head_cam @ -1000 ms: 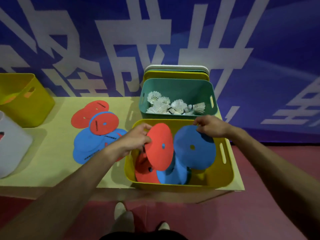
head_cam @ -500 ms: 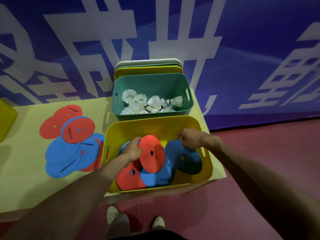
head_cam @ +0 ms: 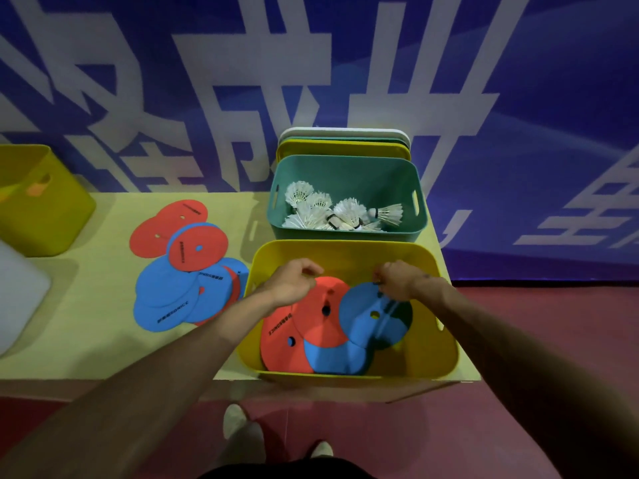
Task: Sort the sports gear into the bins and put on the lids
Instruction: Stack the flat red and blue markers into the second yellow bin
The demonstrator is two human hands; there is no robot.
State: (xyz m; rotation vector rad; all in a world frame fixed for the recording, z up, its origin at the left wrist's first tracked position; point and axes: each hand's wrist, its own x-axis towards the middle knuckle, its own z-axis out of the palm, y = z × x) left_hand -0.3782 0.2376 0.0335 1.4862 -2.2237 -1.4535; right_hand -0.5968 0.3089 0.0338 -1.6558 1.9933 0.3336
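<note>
Both hands have sunk deeper into the yellow bin (head_cam: 446, 354) since the earlier pictures, and the discs they carry now lie lower, against the pile inside.

Item, left hand (head_cam: 294, 283): at 9 o'clock within the bin, fingers curled onto the top edge of the red disc (head_cam: 321, 314); grasp appears loose, whether letting go cannot be told.
Item, right hand (head_cam: 397, 280): at 2 o'clock within the bin, fingers pinching the upper rim of the blue disc (head_cam: 366, 311), which leans on the red one.
Item, further red and blue discs beneath these, at 6 o'clock in the bin.
Item, loose discs (head_cam: 179, 271): red and blue, overlapping on the desk (head_cam: 86, 323), at 9 o'clock from the bin, well apart from both hands.
Item, teal bin (head_cam: 345, 235): at 12 o'clock, touching the yellow bin, holding the shuttlecocks (head_cam: 332, 210).
Item, lids (head_cam: 342, 143): stacked upright behind the teal bin, against the wall.
Item, second yellow bin (head_cam: 41, 209) and a white container (head_cam: 17, 292): far at 9 o'clock.

Judgement: two discs about delivered; the desk pile is unsorted and no lid is fitted, so the task is roughly midway.
</note>
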